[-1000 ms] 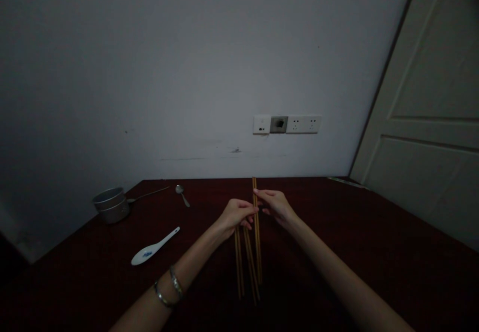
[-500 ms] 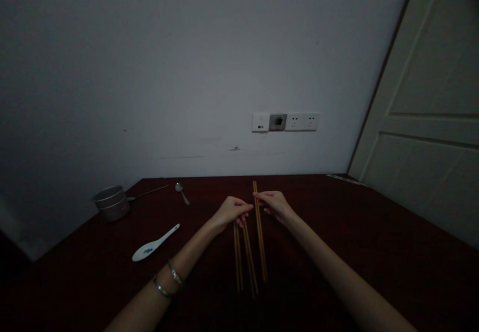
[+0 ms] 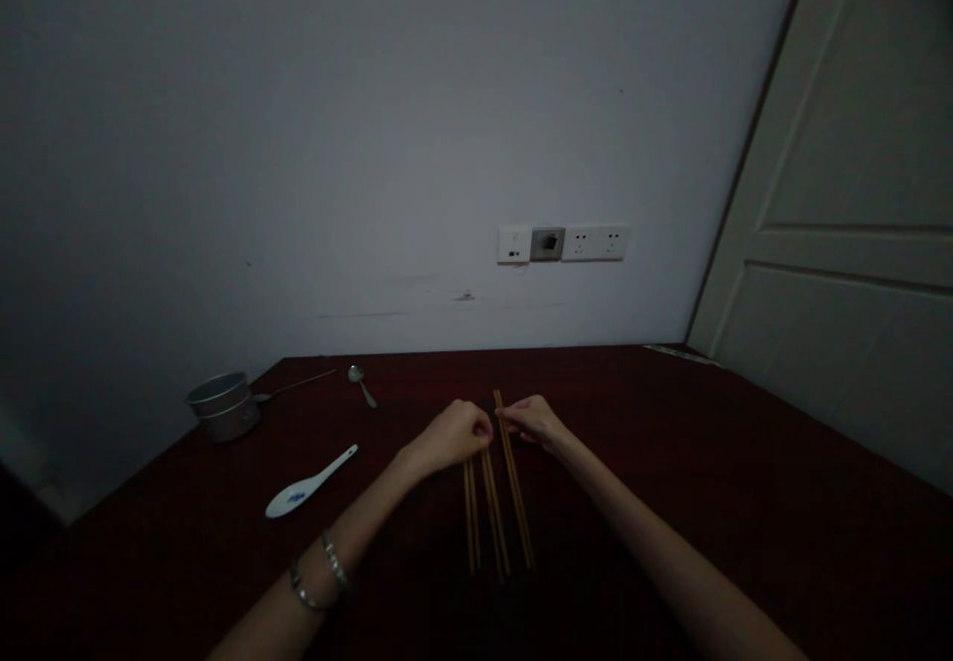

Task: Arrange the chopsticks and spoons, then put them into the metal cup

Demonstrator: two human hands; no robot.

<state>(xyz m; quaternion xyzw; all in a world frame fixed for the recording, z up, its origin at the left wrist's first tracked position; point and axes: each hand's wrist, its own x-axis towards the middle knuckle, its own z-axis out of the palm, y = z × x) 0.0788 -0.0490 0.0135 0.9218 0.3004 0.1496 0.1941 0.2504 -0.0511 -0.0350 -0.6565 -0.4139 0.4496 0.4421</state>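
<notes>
Three pairs of wooden chopsticks lie side by side, pointing toward me. My left hand [image 3: 460, 433] covers the far ends of the left pair of chopsticks [image 3: 472, 517] and the middle pair of chopsticks [image 3: 495, 517]. Its fingers are closed at the top of the middle pair; the fingertips are partly hidden. Close by on the right, my right hand [image 3: 532, 419] pinches the right pair of chopsticks [image 3: 516, 492] near the far end between thumb and fingers. Those tips stick out just beyond the grip.
On the dark red tabletop [image 3: 611, 393], a white soup spoon [image 3: 309, 484] with a blue mark lies to the left. Behind it are a small metal spoon [image 3: 361, 385] and a grey metal pot [image 3: 224, 407] with a thin handle. A wall with sockets [image 3: 593, 243] rises behind.
My right hand has moved nearer to me and slightly left with its pair of chopsticks. The left hand's fingers have curled in, and its wrist sits slightly further left.
</notes>
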